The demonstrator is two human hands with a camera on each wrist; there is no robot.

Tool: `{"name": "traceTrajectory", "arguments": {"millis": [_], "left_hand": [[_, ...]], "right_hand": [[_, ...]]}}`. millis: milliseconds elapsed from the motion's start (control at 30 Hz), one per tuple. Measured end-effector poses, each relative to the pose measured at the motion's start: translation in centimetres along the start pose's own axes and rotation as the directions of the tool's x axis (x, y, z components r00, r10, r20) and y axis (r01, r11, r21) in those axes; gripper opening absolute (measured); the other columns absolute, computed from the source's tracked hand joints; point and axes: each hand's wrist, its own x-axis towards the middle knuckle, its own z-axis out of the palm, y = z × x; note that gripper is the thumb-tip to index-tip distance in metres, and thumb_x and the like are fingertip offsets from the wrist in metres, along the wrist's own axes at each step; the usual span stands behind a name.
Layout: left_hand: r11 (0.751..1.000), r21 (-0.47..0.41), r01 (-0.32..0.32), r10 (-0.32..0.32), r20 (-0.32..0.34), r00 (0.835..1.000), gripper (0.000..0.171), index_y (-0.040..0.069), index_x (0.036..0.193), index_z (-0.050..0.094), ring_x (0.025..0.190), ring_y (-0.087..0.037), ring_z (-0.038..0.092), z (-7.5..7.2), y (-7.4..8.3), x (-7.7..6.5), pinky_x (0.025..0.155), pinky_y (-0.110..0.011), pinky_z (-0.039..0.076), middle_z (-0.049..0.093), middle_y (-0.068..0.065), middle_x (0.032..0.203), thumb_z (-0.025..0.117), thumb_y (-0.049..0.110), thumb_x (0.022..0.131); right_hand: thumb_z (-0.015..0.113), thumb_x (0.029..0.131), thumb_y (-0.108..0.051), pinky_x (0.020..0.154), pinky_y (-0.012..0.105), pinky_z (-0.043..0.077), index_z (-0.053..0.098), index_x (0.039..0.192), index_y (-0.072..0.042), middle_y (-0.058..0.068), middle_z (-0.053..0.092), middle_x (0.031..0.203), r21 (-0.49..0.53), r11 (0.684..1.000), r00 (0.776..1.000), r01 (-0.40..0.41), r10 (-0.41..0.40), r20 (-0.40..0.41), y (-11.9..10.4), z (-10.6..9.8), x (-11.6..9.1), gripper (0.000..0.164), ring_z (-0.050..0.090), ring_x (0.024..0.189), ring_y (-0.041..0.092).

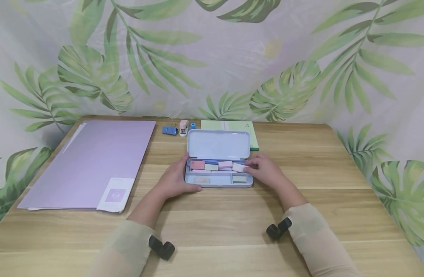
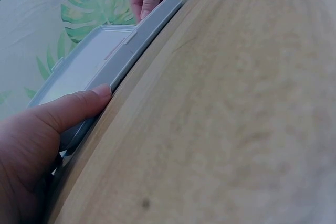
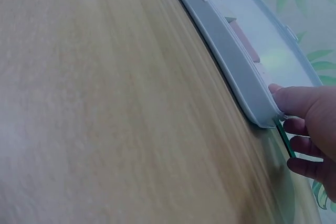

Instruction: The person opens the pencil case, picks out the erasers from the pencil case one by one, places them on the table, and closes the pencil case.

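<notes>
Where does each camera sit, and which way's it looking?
Head: on the head, facing forward and down at the open pencil case; left hand, right hand, sleeves show.
Left wrist: on that wrist, facing the case's front; left hand near, right hand beyond.
Right wrist: on that wrist, facing the case's front; right hand near, some of the left beyond.
Shared: both wrist views show the raised lid.

The beige left sleeve and matching right sleeve show greyish-green patches near their cuffs, where a left wrist camera and right wrist camera sit, black and stubby.
</notes>
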Motion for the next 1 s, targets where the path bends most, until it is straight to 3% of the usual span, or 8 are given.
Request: {"name": "traceTrajectory", "arguments": {"millis": [100, 267, 433, 567, 767, 1000], "left_hand": [[1.0, -0.003, -0.001, 0.001, 0.0, 1.0, 0.13, 0.011, 0.159, 0.009, 0.147, -0.036, 0.029, 0.1, 0.1, 0.1, 0.119, -0.053, 0.028, 0.028, -0.016, 0.16, 0.088, 0.05, 0.063], [1.0, 0.0, 0.002, -0.002, 0.009, 1.0, 0.13, 0.012, 0.159, 0.008, 0.147, -0.036, 0.029, 0.1, 0.2, 0.2, 0.119, -0.053, 0.028, 0.028, -0.016, 0.16, 0.088, 0.051, 0.063], [1.0, 0.001, 0.004, -0.004, 0.009, 1.0, 0.131, 0.013, 0.159, 0.007, 0.147, -0.035, 0.028, 0.1, 0.2, 0.3, 0.119, -0.053, 0.028, 0.027, -0.015, 0.161, 0.087, 0.053, 0.064], [1.0, 0.0, -0.005, 0.005, 0.005, 1.0, 0.131, 0.012, 0.159, 0.007, 0.147, -0.035, 0.029, 0.1, 0.3, 0.3, 0.118, -0.053, 0.028, 0.027, -0.015, 0.161, 0.087, 0.052, 0.064], [1.0, 0.007, -0.002, 0.002, 0.006, 1.0, 0.131, 0.012, 0.159, 0.007, 0.147, -0.037, 0.029, -0.1, 0.2, 0.2, 0.118, -0.054, 0.028, 0.027, -0.016, 0.161, 0.087, 0.053, 0.064], [1.0, 0.009, 0.007, -0.007, 0.011, 1.0, 0.132, 0.011, 0.159, 0.006, 0.147, -0.037, 0.027, 0.0, -0.1, 0.1, 0.118, -0.054, 0.027, 0.025, -0.016, 0.161, 0.086, 0.055, 0.064]], "right_hand": [[0.069, 0.09, -0.032, 0.104, 0.048, 0.045, 0.073, 0.109, -0.012, 0.011, 0.059, 0.124, 0.035, 0.999, 1.0, -0.008, 0.009, -0.019, 0.0, 0.1, 0.0, 0.027, 0.054, 0.117, 0.029], [0.072, 0.089, -0.028, 0.085, 0.036, 0.048, 0.072, 0.105, -0.011, 0.008, 0.062, 0.107, 0.135, 0.991, 0.997, -0.005, 0.014, -0.072, 0.5, 0.4, -0.2, 0.024, 0.054, 0.097, 0.023], [0.073, 0.087, -0.03, 0.076, 0.03, 0.046, 0.07, 0.109, -0.012, 0.008, 0.063, 0.1, 0.281, 0.955, 0.985, -0.091, 0.127, -0.114, 1.1, -0.3, -1.3, 0.028, 0.053, 0.09, 0.022], [0.071, 0.088, -0.031, 0.076, 0.029, 0.046, 0.067, 0.115, -0.009, 0.011, 0.064, 0.104, 0.325, 0.934, 0.956, -0.147, 0.218, -0.196, 2.5, -1.6, -2.7, 0.035, 0.055, 0.092, 0.023], [0.071, 0.09, -0.027, 0.071, 0.019, 0.046, 0.068, 0.114, -0.002, 0.016, 0.067, 0.102, 0.254, 0.957, 0.883, -0.14, 0.237, -0.406, 6.7, -3.6, -4.8, 0.035, 0.056, 0.086, 0.018], [0.065, 0.094, -0.03, 0.069, 0.023, 0.043, 0.067, 0.116, -0.001, 0.016, 0.065, 0.102, 0.185, 0.945, 0.834, -0.271, 0.326, -0.445, 11.6, -5.1, -6.6, 0.036, 0.053, 0.086, 0.018]]}}
